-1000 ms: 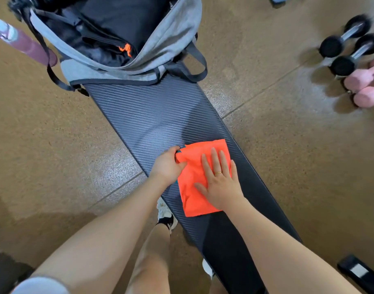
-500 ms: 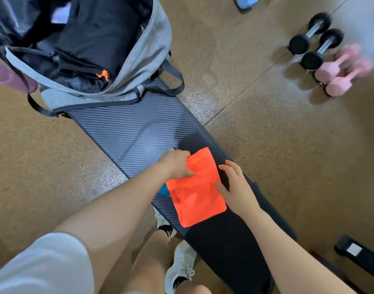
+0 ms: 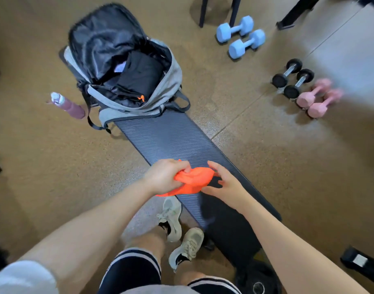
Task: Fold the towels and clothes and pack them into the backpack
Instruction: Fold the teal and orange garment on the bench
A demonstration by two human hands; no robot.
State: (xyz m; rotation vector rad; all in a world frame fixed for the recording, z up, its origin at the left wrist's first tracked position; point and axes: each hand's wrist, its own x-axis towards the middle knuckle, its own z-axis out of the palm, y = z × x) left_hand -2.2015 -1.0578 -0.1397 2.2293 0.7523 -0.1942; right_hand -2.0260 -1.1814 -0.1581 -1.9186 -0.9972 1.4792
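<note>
Our hands meet over the near part of the tabletop: the left hand [image 3: 164, 177] grips a bunched orange cloth [image 3: 192, 180] with its fingers curled into the fabric, and the right hand [image 3: 225, 183] reaches in from the other side with fingers spread and loose, its fingertips at the cloth's edge. The cloth is crumpled and lifted off the surface, hanging between the two hands.

The brown floor [image 3: 54, 166] fills most of the view. The long dark ribbed tabletop [image 3: 171, 141] runs from us away to the far left. At its far end sits one grey backpack [image 3: 173, 79], unzipped and gaping, with folded black fabric [image 3: 141, 75] already inside and a small orange zipper pull [image 3: 141, 98] at its front edge. Nothing lies on the ribbed stretch between the cloth and the backpack.

Beside the backpack on the left, one maroon bottle [image 3: 69, 106] stands on the floor. To the right, well apart from the tabletop, we count six dumbbells in three pairs: two blue dumbbells [image 3: 240, 36], two black dumbbells [image 3: 292, 78] and two pink dumbbells [image 3: 317, 99]. Below the hands are our two pale sneakers [image 3: 171, 217], just beside the tabletop's near left edge.
</note>
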